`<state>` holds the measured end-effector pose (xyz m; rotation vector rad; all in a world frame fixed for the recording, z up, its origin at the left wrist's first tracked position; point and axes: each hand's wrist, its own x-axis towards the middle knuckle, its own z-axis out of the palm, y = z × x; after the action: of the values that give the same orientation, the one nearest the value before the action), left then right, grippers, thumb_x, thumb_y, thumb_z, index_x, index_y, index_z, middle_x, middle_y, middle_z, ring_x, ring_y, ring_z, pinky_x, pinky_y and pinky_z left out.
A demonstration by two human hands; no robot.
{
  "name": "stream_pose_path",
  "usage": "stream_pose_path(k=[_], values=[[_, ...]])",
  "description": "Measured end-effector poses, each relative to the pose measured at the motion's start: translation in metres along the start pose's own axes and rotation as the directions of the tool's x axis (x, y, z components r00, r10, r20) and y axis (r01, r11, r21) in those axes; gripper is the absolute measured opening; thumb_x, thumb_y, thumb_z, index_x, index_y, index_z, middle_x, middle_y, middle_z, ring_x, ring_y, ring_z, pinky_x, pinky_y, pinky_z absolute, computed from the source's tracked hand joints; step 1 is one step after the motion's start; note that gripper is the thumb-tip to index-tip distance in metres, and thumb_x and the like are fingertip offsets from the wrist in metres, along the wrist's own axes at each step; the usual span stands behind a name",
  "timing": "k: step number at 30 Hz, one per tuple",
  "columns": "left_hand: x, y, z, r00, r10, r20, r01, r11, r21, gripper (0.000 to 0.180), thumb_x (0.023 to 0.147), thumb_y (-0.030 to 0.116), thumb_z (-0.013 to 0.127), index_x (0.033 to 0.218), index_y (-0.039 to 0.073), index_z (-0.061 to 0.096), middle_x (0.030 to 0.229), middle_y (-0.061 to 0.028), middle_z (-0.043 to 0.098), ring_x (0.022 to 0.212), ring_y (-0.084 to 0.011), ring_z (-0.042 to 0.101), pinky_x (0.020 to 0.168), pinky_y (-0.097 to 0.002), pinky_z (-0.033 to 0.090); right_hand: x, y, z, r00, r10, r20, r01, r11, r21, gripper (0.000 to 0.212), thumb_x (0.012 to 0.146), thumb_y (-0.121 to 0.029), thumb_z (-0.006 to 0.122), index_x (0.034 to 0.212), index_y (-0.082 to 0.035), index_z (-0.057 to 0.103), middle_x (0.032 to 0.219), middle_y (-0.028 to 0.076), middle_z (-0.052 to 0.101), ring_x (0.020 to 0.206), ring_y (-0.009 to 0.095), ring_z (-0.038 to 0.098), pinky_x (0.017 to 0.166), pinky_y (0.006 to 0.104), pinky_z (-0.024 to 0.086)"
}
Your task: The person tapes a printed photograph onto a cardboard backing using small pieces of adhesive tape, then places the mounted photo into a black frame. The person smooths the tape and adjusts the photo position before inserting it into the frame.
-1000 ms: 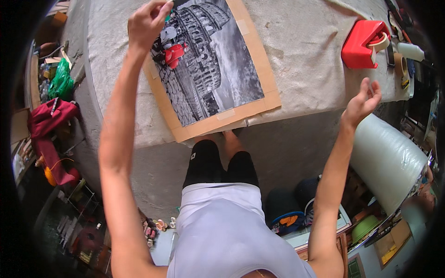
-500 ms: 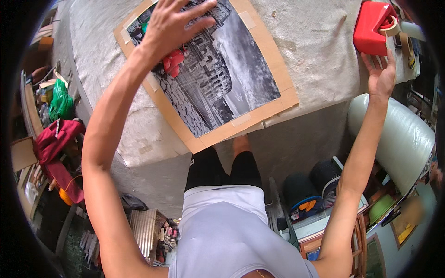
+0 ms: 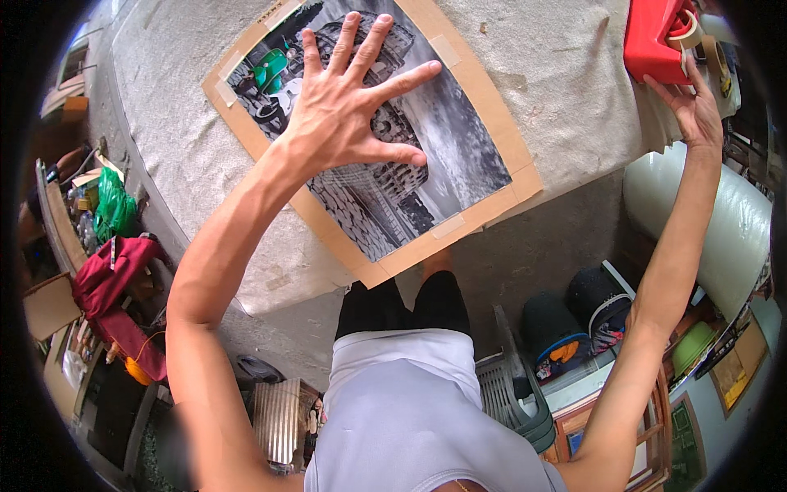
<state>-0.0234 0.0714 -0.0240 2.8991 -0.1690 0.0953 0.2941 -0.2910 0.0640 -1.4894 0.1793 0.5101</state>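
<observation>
In front of me, the cloth-covered table (image 3: 566, 98), padded perhaps to spare what lies on it, carries what I handle. At its near edge lies the tan board (image 3: 525, 182), slanted, a stiff backing by its look. The mostly grey print (image 3: 471, 139) lies on it, leaving a tan margin. To the right sits the red tape dispenser (image 3: 653, 41), within reach. My left grip (image 3: 340, 119) is spread wide over the print, probably steadying it. My right grip (image 3: 697, 115) is at the dispenser's near end, fingers parted; whether it pinches anything I cannot tell. Short tape strips (image 3: 445, 51) bridge print and board, seemingly fixing them together.
</observation>
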Motion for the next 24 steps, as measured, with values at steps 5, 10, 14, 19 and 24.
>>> stream_pose_path(k=[5, 10, 14, 19, 24], values=[[-0.002, -0.002, 0.005, 0.997, 0.069, -0.033, -0.068, 0.997, 0.025, 0.092, 0.063, 0.096, 0.045, 0.143, 0.053, 0.042, 0.164, -0.007, 0.019, 0.152, -0.0395, 0.003, 0.115, -0.0714, -0.004, -0.002, 0.002, -0.006, 0.999, 0.026, 0.019, -0.031, 0.922, 0.387, 0.065, 0.09, -0.012, 0.072, 0.137, 0.011, 0.033, 0.145, 0.022, 0.032, 0.134, 0.041, 0.039, 0.105, 0.0729, 0.04], [-0.004, 0.006, 0.002, 0.985, 0.17, 0.041, -0.17, 0.985, -0.018, 0.066, 0.082, 0.078, 0.047, 0.142, 0.053, 0.043, 0.163, 0.0045, 0.025, 0.153, -0.0323, 0.009, 0.12, -0.0652, -0.003, -0.016, 0.042, 0.008, 0.962, -0.25, -0.112, 0.273, 0.909, 0.314, 0.035, 0.09, -0.007, 0.071, 0.117, 0.008, 0.053, 0.128, 0.017, 0.052, 0.123, 0.032, 0.052, 0.108, 0.066, 0.042], [-0.01, 0.022, -0.002, 0.985, 0.147, 0.093, -0.146, 0.989, -0.011, 0.053, 0.094, 0.061, 0.048, 0.145, 0.049, 0.041, 0.162, 0.0056, 0.027, 0.153, -0.0309, 0.01, 0.121, -0.0629, -0.002, -0.013, 0.066, 0.002, 0.931, -0.331, -0.155, 0.345, 0.936, 0.074, 0.016, 0.092, -0.001, 0.066, 0.107, 0.004, 0.062, 0.103, 0.009, 0.067, 0.103, 0.02, 0.065, 0.099, 0.0479, 0.055], [-0.016, 0.031, 0.001, 0.989, 0.127, 0.082, -0.124, 0.992, -0.037, 0.052, 0.096, 0.051, 0.05, 0.147, 0.047, 0.041, 0.163, 0.0059, 0.025, 0.153, -0.0306, 0.009, 0.122, -0.0597, 0.0, -0.003, 0.044, -0.037, 0.96, -0.271, 0.076, 0.281, 0.94, -0.192, 0.013, 0.093, -0.005, 0.068, 0.102, 0.004, 0.067, 0.104, 0.008, 0.069, 0.099, 0.018, 0.067, 0.1, 0.0343, 0.054], [-0.01, 0.024, 0.001, 0.99, 0.137, -0.018, -0.137, 0.973, -0.187, 0.047, 0.094, 0.049, 0.057, 0.14, 0.04, 0.054, 0.157, 0.0022, 0.039, 0.152, -0.0275, 0.018, 0.125, -0.0518, 0.003, 0.001, 0.029, -0.067, 0.949, -0.273, 0.16, 0.314, 0.753, -0.578, 0.025, 0.092, -0.02, 0.072, 0.101, 0.003, 0.068, 0.109, 0.009, 0.068, 0.102, 0.018, 0.066, 0.092, 0.0284, 0.051]])
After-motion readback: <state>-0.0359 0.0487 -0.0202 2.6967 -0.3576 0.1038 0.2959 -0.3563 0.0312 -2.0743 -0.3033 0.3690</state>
